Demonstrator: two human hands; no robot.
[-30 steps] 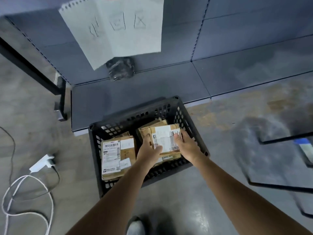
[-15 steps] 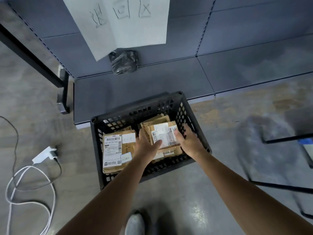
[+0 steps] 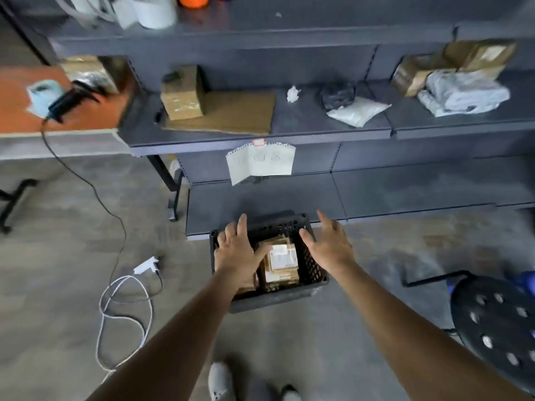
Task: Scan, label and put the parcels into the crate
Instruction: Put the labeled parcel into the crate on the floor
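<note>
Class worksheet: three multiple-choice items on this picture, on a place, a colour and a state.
1. Where does the crate stand? A on the floor before the shelf; B on a table; C on a stool.
2. What colour is the crate? A white; B black; C orange.
3. How are the left hand and right hand? A gripping a parcel; B open, fingers spread, holding nothing; C holding a scanner.
Answers: 1 A, it sits on the floor at the shelf's foot; 2 B, its walls are black; 3 B, fingers straight, nothing held.
</note>
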